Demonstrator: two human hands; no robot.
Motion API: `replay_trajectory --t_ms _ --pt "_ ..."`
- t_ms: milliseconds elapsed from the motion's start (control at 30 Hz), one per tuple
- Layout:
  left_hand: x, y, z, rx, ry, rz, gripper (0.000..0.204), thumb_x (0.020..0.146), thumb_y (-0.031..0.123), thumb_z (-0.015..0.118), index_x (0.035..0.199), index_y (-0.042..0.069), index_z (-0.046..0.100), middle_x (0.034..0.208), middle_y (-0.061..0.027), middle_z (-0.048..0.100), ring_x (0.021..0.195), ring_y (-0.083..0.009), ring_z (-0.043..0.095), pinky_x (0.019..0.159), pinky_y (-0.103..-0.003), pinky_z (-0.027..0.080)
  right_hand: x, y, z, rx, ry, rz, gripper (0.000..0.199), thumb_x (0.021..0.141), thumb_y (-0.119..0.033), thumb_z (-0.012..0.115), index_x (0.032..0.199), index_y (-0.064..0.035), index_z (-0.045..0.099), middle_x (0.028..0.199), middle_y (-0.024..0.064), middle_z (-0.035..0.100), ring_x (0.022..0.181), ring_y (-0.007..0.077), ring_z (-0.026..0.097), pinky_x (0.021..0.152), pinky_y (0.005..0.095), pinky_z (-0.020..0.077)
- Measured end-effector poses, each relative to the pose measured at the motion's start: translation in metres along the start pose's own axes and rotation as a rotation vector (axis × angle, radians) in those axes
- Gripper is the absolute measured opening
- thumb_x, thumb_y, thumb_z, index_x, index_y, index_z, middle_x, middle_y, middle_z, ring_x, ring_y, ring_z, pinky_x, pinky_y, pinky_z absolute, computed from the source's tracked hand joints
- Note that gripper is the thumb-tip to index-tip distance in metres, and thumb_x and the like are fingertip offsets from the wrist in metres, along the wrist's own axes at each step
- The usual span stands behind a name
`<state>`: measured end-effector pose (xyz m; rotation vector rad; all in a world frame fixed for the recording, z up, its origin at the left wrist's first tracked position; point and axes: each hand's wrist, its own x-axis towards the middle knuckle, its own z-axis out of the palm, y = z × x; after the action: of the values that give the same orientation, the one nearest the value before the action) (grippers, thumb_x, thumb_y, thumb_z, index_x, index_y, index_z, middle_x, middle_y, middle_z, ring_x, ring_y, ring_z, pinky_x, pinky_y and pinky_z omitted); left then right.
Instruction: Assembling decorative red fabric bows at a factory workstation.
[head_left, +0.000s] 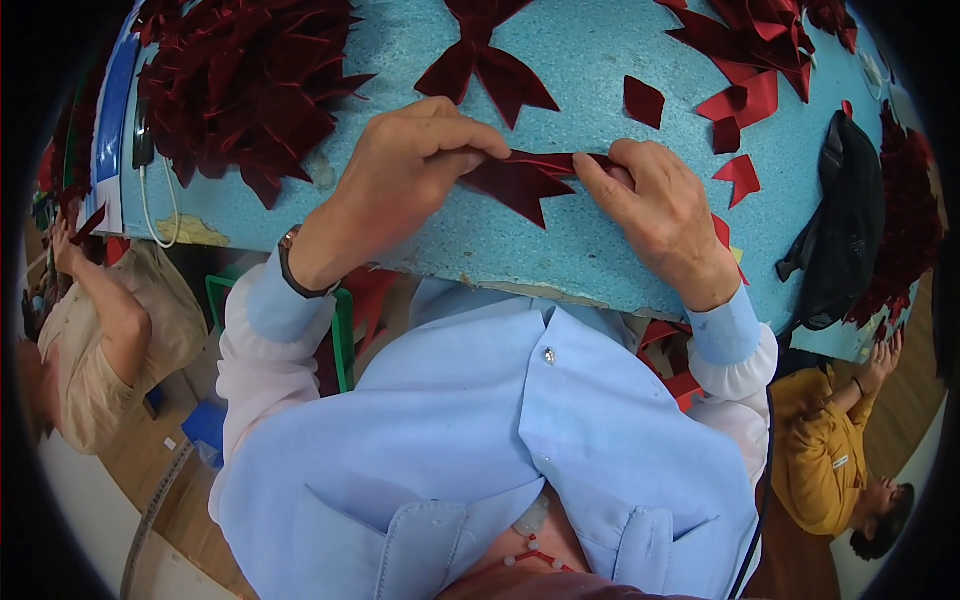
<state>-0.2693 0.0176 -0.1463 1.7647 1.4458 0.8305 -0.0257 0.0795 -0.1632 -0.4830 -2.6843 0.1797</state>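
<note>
Both my hands pinch a dark red velvet ribbon (pixel 516 186) just above the near edge of the blue table. My left hand (pixel 408 160) closes thumb and forefinger on its left end. The fingers of my right hand (pixel 655 205) are closed on its right part, which is partly hidden by them. A notched tail of the ribbon hangs toward me between the hands. Directly beyond them lies a dark red bow (pixel 480 60) with forked tails. A small red ribbon piece (pixel 643 102) rests to its right.
A large heap of dark red ribbon pieces (pixel 240 95) covers the far left. More red pieces (pixel 745 100) lie at the right, beside a black bag (pixel 840 215). A white cable (pixel 158 215) loops near the left table edge (pixel 235 246). People sit at both sides.
</note>
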Motion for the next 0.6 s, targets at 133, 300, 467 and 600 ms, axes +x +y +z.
replay_trajectory --t_ms 133,300,467,600 --pt "0.000 0.000 -0.001 0.030 -0.043 0.010 0.020 0.075 -0.006 0.060 0.088 0.007 0.069 0.071 -0.0085 0.057 0.066 -0.0221 0.056 0.058 -0.030 0.045 0.001 -0.004 0.002 -0.028 0.016 0.007 0.034 0.072 0.003 0.063 0.105 -0.0026 0.060 0.086 0.0093 0.053 0.074 0.0197 0.056 0.061 0.0304 0.0502" --pt "-0.003 -0.002 0.000 0.091 -0.049 0.049 0.022 0.074 -0.007 0.059 0.089 0.006 0.069 0.070 -0.0095 0.055 0.068 -0.0237 0.055 0.060 -0.033 0.045 0.002 -0.006 0.002 -0.050 0.023 0.010 0.034 0.073 0.001 0.064 0.106 -0.0024 0.061 0.086 0.0089 0.053 0.074 0.0193 0.056 0.060 0.0297 0.0501" --pt "-0.003 0.005 0.004 0.162 -0.032 0.042 0.023 0.073 -0.008 0.057 0.088 0.005 0.069 0.070 -0.0111 0.054 0.072 -0.0253 0.055 0.063 -0.034 0.046 0.002 -0.005 0.001 -0.033 0.017 0.010 0.035 0.071 0.001 0.065 0.106 -0.0016 0.061 0.086 0.0092 0.052 0.072 0.0193 0.055 0.059 0.0295 0.0494" --pt "-0.004 0.009 0.004 0.233 -0.036 0.047 0.024 0.073 -0.008 0.055 0.088 0.004 0.069 0.072 -0.0124 0.054 0.074 -0.0264 0.055 0.064 -0.035 0.047 -0.003 -0.006 -0.004 -0.051 0.003 0.010 0.038 0.069 0.002 0.066 0.107 -0.0004 0.061 0.088 0.0097 0.050 0.072 0.0193 0.054 0.059 0.0301 0.0487"
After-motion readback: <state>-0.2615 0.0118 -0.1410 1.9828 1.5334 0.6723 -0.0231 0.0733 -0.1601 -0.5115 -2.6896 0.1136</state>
